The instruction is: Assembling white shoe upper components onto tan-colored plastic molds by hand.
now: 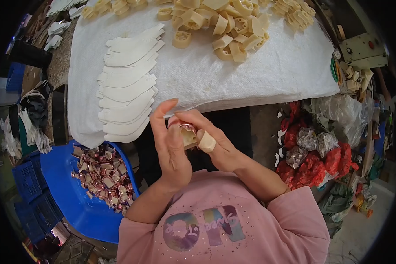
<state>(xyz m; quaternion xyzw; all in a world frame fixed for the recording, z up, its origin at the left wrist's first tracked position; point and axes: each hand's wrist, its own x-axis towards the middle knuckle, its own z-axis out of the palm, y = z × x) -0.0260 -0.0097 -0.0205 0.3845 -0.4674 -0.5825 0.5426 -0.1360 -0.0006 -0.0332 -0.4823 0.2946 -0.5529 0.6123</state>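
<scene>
In front of my chest, my left hand [172, 152] and my right hand [218, 147] close around a small hollow shoe heel [189, 137], cream inside with shiny pink covering at its edge. My left fingers press along its side, partly blurred. The right fingers reach over its far side. A second pale cream block [207, 142] sits against my right hand, beside the heel; its kind is not clear. Just beyond my hands, thin white curved pieces [127, 83] lie overlapped in a column on the white woven-sheet-covered table [198, 83].
Bare cream heels [233, 26] are heaped at the table's far side. A blue basin [59, 193] at lower left holds many pink-shiny heels [108, 176]. Red plastic bags [310, 169] and clear wrapping [341, 116] crowd the right. A metal box [364, 50] stands at the far right.
</scene>
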